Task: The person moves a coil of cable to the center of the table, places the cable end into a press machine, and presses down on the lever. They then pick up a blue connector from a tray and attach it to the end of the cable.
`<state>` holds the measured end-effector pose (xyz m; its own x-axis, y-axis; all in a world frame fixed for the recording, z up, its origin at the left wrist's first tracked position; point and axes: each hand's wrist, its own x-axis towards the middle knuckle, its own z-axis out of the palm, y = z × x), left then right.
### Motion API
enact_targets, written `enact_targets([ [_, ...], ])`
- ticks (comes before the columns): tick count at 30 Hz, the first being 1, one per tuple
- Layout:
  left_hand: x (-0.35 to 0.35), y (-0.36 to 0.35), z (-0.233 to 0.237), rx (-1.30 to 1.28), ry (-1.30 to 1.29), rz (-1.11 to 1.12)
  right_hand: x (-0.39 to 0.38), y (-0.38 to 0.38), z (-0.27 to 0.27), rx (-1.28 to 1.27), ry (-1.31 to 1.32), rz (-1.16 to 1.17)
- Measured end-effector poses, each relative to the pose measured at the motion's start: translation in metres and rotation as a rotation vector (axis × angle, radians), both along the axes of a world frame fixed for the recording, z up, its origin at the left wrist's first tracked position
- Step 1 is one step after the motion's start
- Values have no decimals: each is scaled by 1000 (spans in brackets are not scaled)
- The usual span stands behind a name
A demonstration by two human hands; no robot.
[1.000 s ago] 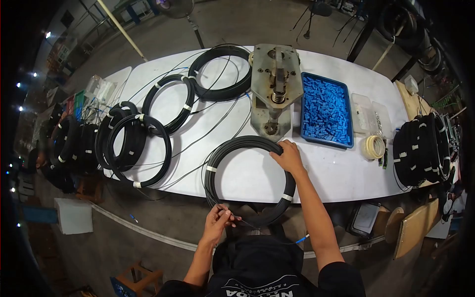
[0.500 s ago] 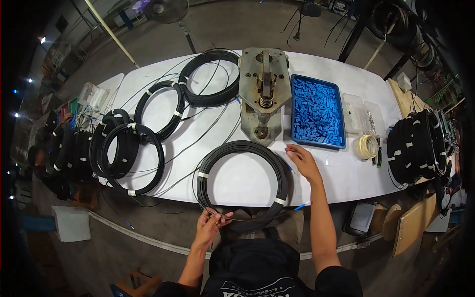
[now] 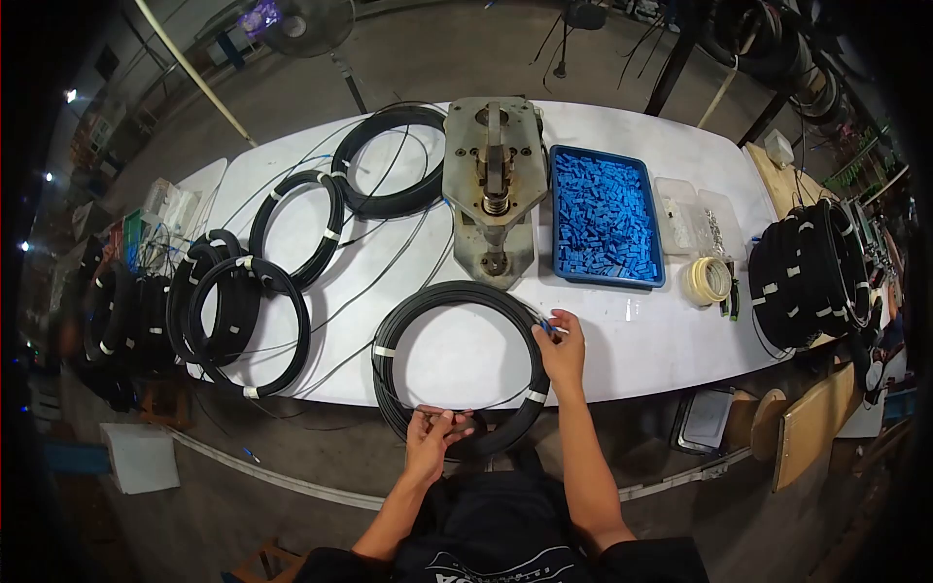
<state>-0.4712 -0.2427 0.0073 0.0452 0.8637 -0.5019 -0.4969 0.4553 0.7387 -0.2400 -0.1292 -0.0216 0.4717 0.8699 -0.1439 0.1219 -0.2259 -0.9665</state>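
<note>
Head view: our left hand (image 3: 426,451) pinches the cable coil (image 3: 532,421), right hand (image 3: 564,360) its blue-tipped end (image 3: 547,328); likely springy, best gripped at tape bands (image 3: 386,351).

Right hand (image 3: 562,352) closes in!
Right of centre, fingers once open beside the coil (image 3: 386,381) now pinch a blue connector (image 3: 548,328).

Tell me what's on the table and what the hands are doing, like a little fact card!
Left hand: pinching a strand at the near side of the black coil
Right hand: at the coil's right side, fingers at a small blue tip
Machine: metal press, beyond the coil
Tray: blue tray, right of the machine, full of little blue pieces
Other coils: several, mostly tied with white bands
Table: white
</note>
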Motion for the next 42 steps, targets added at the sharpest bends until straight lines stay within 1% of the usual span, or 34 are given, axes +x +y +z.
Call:
enact_targets([
  [1, 0, 2, 1, 6, 1, -6, -2, 4, -6, 6, 1, -6],
  [2, 0, 3, 2, -10, -23, -24, -4, 7, -11, 36, 10, -58],
  [3, 1, 4, 3, -25, -49, -40, -6, 11, -11, 66, 17, -108],
  [4, 0, 6, 1, -31, -77, -51, -7, 9, -7, 43, 32, -158],
  [5, -2, 6, -1, -26, -80, -50, -6, 5, -8, 48, 29, -156],
  [7, -2, 10, -2, -63, -102, -136, -5, 0, -9, -39, -161, -212],
  [8, -3, 9, -2, -65, -96, -168, -3, -3, -11, -54, 54, -169],
  [9, -7, 11, 2, -64, -100, -161, -3, -3, -13, -54, 50, -162],
  [11, -17, 14, 11, -125, -24, -365, 0, -5, -17, 52, 349, -209],
  [12, -20, 17, 24, -180, 101, -475, 0, -3, -14, 52, 346, -203],
  [13, -30, 26, 31, -178, 99, -468, -1, 0, -10, 114, 377, -224],
  [14, -45, 34, 37, -174, 276, -766, -2, 3, -6, 173, 409, -246],
  [15, -57, 42, 43, -167, 457, -1069, -2, 7, -2, 170, 409, -246],
  [17, -71, 57, 59, -118, 567, -1141, -1, 25, 7, 144, 391, -107],
  [18, -76, 68, 65, -40, 622, -1129, -2, 34, 11, 168, 400, -81],
  [19, -77, 80, 65, 94, 653, -1046, -1, 39, 13, 168, 406, -88],
  [21, -59, 107, 62, 235, 678, -683, 6, 51, 20, 114, 279, 188],
  [22, -48, 123, 47, 347, 589, -517, 6, 52, 22, 148, 259, 295],
  [23, -31, 134, 48, 478, 550, -431, 3, 52, 29, 146, 259, 297],
  [24, -16, 149, 51, 583, 583, -474, -2, 49, 38, 126, 187, 422],
  [25, 2, 157, 56, 581, 539, -444, -7, 45, 45, 97, 116, 547],
  [26, 14, 162, 55, 586, 471, -474, -13, 43, 48, 198, 64, 567],
  [27, 23, 167, 51, 595, 503, -522, -18, 41, 54, 193, 63, 567],
  [29, 32, 173, 30, 517, 396, -501, -23, 42, 64, 352, -58, 552],
  [30, 32, 177, 24, 519, 394, -506, -20, 43, 63, 318, -99, 598],
  [32, 30, 182, 9, 458, 274, -456, -20, 43, 52, 337, -121, 594],
  [33, 28, 184, 8, 454, 272, -452, -22, 42, 48, 355, -140, 596],
  [34, 27, 189, 7, 413, 290, -496, -22, 40, 45, 349, -141, 603],
  [35, 27, 194, 5, 372, 305, -539, -21, 39, 42, 367, -227, 595],
  [36, 26, 196, 7, 385, 349, -605, -19, 38, 40, 381, -313, 590],
  [39, 28, 199, 16, 322, 391, -629, -17, 38, 35, 388, -333, 639],
  [40, 26, 202, 11, 300, 384, -686, -17, 38, 35, 392, -365, 653],
  [42, 26, 207, 8, 326, 406, -700, -18, 39, 34, 361, -335, 617],
])
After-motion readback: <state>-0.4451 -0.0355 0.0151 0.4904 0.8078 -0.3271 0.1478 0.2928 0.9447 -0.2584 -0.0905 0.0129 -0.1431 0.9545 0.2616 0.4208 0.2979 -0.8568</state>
